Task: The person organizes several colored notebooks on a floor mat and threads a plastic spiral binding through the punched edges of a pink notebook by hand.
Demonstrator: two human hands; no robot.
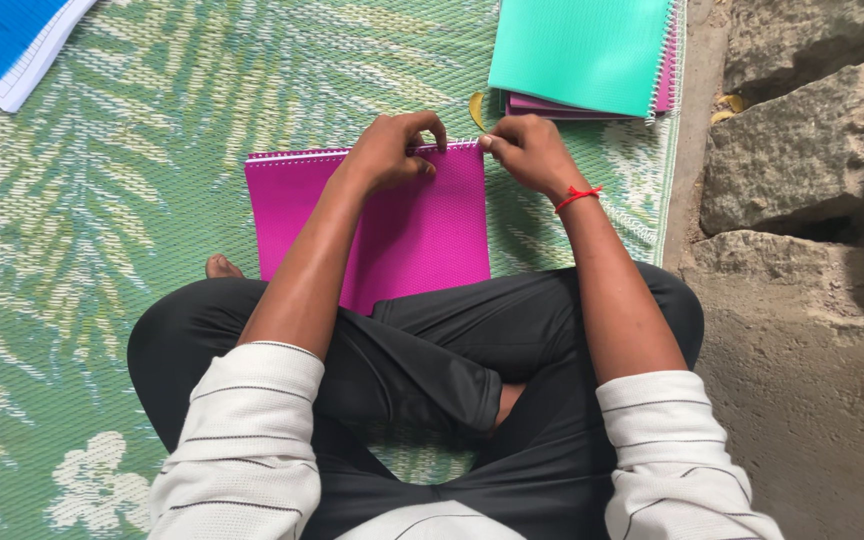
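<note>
Magenta spiral notebook [392,225] flat on woven mat [102,250] | left hand [387,152], right hand [524,150] fingers pinched on the wire-bound top edge | likely light, flexible, slick cover; grip by the spine.

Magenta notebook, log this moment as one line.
left hand: on spiral edge | right hand: pinching spiral end | magenta notebook: flat on mat | teal notebook: stacked beyond

A flat, rectangular magenta notebook with a textured plastic cover [392,225] lies closed on the mat — its white spiral wire binding [297,154] runs along the far edge, toward twelve o'clock. The near edge, at six o'clock, slips under the sitter's crossed legs. Its cover faces up, slightly skewed — left corner lower.
</note>
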